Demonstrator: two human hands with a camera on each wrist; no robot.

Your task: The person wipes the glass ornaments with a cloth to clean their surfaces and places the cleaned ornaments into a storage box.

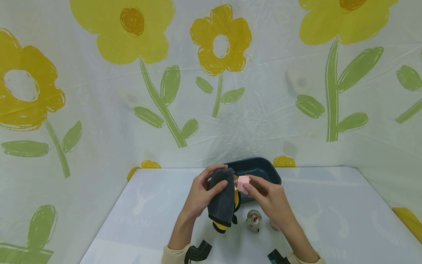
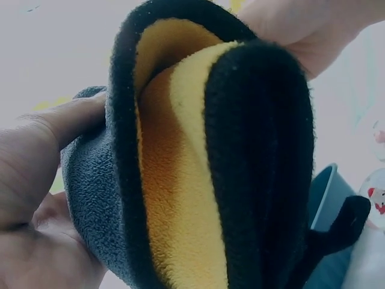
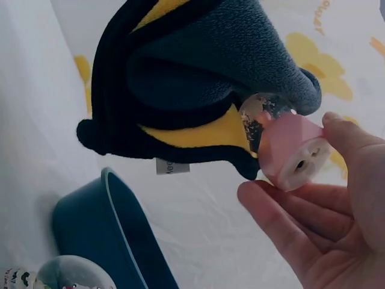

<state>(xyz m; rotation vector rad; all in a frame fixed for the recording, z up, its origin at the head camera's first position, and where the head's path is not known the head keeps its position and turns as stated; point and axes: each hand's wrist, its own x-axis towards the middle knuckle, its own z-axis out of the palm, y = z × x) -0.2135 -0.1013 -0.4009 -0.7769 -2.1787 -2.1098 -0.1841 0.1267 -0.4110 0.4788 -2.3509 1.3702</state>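
My left hand [image 1: 200, 191] grips a folded, fuzzy cloth [image 1: 220, 200], dark grey outside and yellow inside with black edging. In the left wrist view the cloth's yellow lining [image 2: 174, 180] shows between its folds. Thumb and fingers of my right hand [image 1: 273, 198] pinch a small snow globe by its pink base [image 1: 243, 183]. The right wrist view shows the clear dome [image 3: 252, 123] against the cloth's yellow fold, partly covered by it. The white underside [image 3: 305, 164] of the base faces that wrist camera.
Behind the hands, a dark teal bin [image 1: 263, 165] stands at the table's back edge. A second snow globe [image 1: 254, 221] with a red and white figure stands on the white table [image 1: 141, 220], nearer me. Something pale pink [image 1: 274, 225] is mostly hidden behind my right wrist. A flowered sheet [image 1: 260, 91] hangs behind the table.
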